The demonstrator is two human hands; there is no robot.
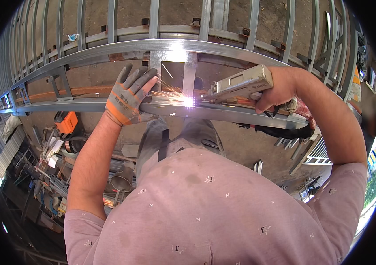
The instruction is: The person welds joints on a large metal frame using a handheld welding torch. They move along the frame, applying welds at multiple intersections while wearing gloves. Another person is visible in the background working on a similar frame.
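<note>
My bare right hand (280, 87) is wrapped round the grip of a boxy, tan-grey welding gun (239, 84). Its nozzle points left at a glaring weld spot on the near rail (241, 115) of a steel frame, and orange sparks (168, 94) spray leftward from there. The glare hides the joint itself. My left hand (128, 98), in a grey and orange work glove with one bare fingertip, lies on the same rail left of the sparks, fingers stretched out. Between the hands, a short upright plate (189, 75) joins the near rail to the far rail (130, 45).
Beyond the frame, long metal bars (154, 20) run away from me over a brown floor. An orange and black box (66, 122) stands below left, near a metal pot (122, 179) and piled metal stock. A dark cable (285, 131) hangs under my right hand.
</note>
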